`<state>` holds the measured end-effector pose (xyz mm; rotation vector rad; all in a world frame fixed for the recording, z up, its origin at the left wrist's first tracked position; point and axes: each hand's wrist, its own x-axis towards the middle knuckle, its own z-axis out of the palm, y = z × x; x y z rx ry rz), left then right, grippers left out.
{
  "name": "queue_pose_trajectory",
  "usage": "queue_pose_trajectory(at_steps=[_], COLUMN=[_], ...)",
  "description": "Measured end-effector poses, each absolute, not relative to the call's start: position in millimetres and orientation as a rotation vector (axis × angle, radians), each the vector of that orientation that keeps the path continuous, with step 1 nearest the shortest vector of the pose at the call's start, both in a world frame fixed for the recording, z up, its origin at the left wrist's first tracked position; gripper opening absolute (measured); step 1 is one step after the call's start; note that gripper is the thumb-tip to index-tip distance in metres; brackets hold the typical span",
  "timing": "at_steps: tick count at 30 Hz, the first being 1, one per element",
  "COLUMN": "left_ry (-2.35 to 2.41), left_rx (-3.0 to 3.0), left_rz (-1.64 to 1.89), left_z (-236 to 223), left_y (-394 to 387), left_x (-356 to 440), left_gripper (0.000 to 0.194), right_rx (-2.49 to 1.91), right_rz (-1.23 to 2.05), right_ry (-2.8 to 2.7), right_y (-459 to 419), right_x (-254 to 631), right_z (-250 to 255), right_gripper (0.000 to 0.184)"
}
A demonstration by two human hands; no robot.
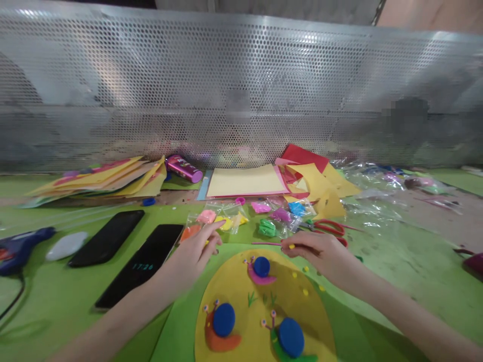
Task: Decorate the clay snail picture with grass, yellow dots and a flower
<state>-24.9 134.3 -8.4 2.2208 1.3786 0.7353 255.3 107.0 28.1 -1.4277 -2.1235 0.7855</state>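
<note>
At the lower edge, a yellow disc is cut off, as is the base of a green snail; beside it an orange snail is seen, and behind them a pink snail. A blue cap is borne by each. The disc is laid on a green sheet, whose near edge is likewise lost. Small yellow dots are scattered at the disc's right rim. Beyond it, the fingers of the right hand are pinched together on a thin purple stick, whose right end is hidden; a yellow bit is shown between them. The index finger of the left hand is extended toward yellow clay in a clear packet; whether contact is made, or anything is gripped by the curled fingers, cannot be told. Red scissors are partly covered by the right hand. At far left, a blue corded tool is cut off. Farther back, stacked paper is backed by a perforated metal screen, through which shapes are only dimly made out.
</note>
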Motion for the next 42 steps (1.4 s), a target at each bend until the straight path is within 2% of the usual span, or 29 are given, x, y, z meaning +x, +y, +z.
queue_pose_trajectory(at_steps=[4,12,19,25,30,36,42], left_ry=[1.349,1.312,1.342,1.339,1.298,1.286,1.25], left_rx=[2.23,2.231,2.208,2.203,2.254,2.307,1.998], left_rz=[0.739,0.639,0.586,0.576,0.59,0.579,0.644], left_z=[-10,-4,-1,-2,-5,5,7], left_y=[137,130,131,130,130,126,113], left_x=[-24,-23,-22,-22,-22,-20,-14], left_gripper=[0.033,0.036,0.036,0.034,0.029,0.026,0.041], right_rx=[-1.397,-1.447,-1.401,-1.377,-1.319,-1.315,-1.196], right_rz=[0.785,0.701,0.679,0.631,0.612,0.516,0.41], right_ry=[-2.144,-2.126,-2.188,-2.182,-2.231,-2.19,-2.181], right_y=[106,104,106,107,106,106,106], right_x=[256,253,255,254,255,255,253], right_z=[29,32,28,24,24,21,17], right_gripper=[0.028,0.01,0.026,0.013,0.025,0.011,0.018])
